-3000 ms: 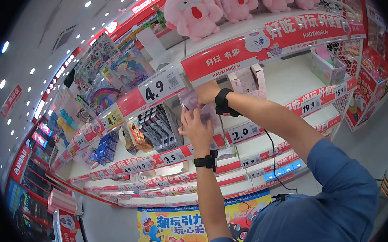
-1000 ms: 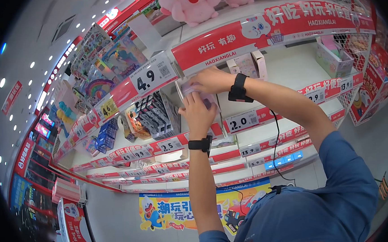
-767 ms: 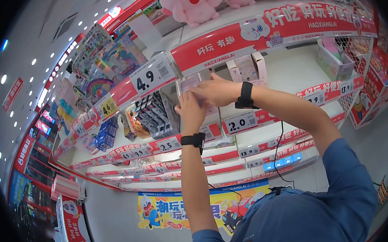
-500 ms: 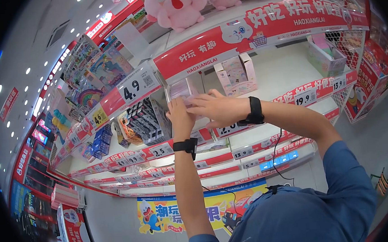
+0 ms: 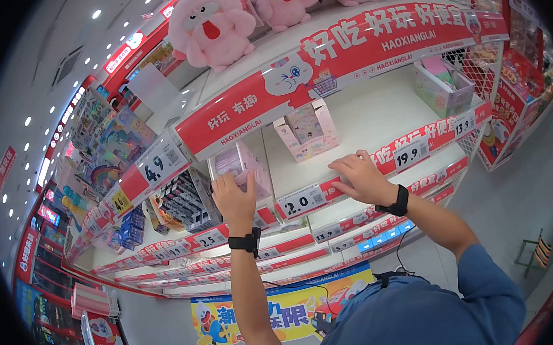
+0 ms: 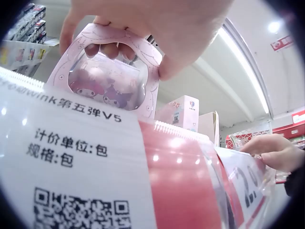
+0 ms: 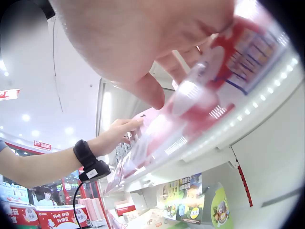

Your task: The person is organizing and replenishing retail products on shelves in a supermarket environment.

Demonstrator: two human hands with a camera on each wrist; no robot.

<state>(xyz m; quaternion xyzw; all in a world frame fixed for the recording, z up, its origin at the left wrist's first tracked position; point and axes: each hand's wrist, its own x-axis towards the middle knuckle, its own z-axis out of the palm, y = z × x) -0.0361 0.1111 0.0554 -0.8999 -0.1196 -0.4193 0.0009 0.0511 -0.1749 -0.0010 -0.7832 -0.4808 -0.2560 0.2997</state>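
Observation:
In the head view a pink display box stands on the middle shelf, behind the price strip. My left hand grips its front edge. The left wrist view shows those fingers curled over the top of the box's cut-out front panel, their tips visible inside the opening, and the thumb at the right side. Two cartoon characters show behind the opening. To the right, my right hand rests at the shelf edge between the 2.0 and 19.9 price tags, fingers loosely bent over the strip, holding nothing.
Another pink open-fronted box stands farther right on the shelf, and a pale carton at its right end. Dark striped packs are at left. Above runs a red sign strip with pink plush toys over it.
My right hand has left the box and moved right to the shelf edge. The left hand stays at the box. Shelf things have shifted left in the head view, and more of the box shows.

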